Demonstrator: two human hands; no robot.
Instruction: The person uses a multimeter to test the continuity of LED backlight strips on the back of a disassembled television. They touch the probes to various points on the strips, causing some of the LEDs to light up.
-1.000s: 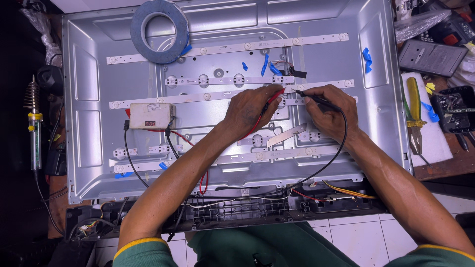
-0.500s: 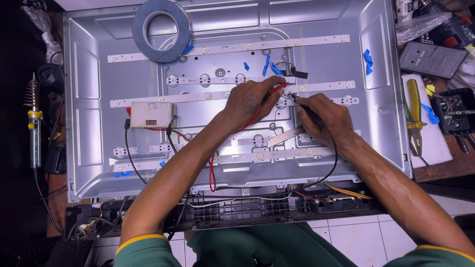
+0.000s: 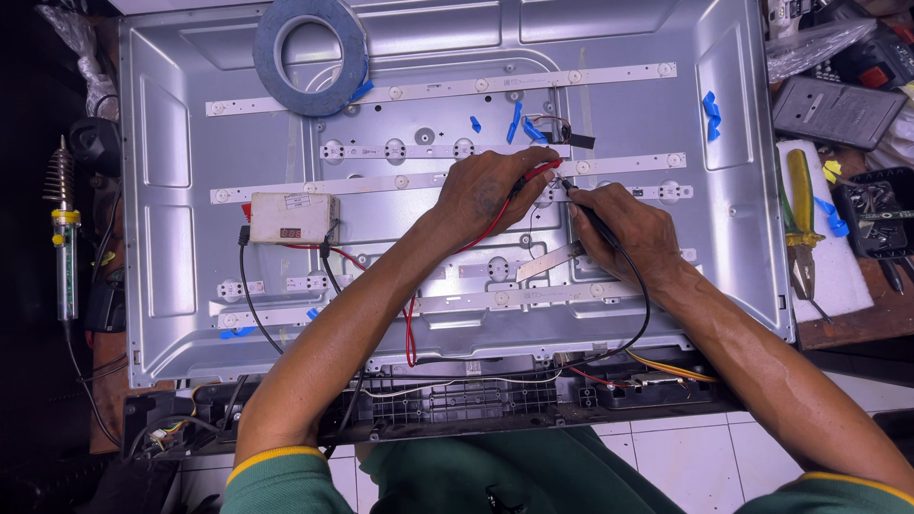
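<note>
A silver metal back panel [image 3: 666,114] of a flat screen lies open in front of me, with several white light strips [image 3: 438,88] across it. My left hand [image 3: 495,188] pinches a red test probe [image 3: 541,172] whose tip touches the middle strip [image 3: 628,163]. Close beside it, my right hand [image 3: 628,228] holds a black test probe [image 3: 588,211] with its tip on the same strip. Red and black leads run back to a small white tester box [image 3: 291,217] with a red display, lying on the panel at left.
A blue tape roll [image 3: 311,52] rests on the panel's top left. A soldering iron [image 3: 65,238] lies off the left edge. Yellow-handled pliers [image 3: 802,224] sit on a white pad at right, near a grey remote [image 3: 836,109] and a black parts tray [image 3: 871,211].
Both hands have shifted up the panel with their probes, from the lower strip area to the middle strip. The tester box and tape roll have stayed in place.
</note>
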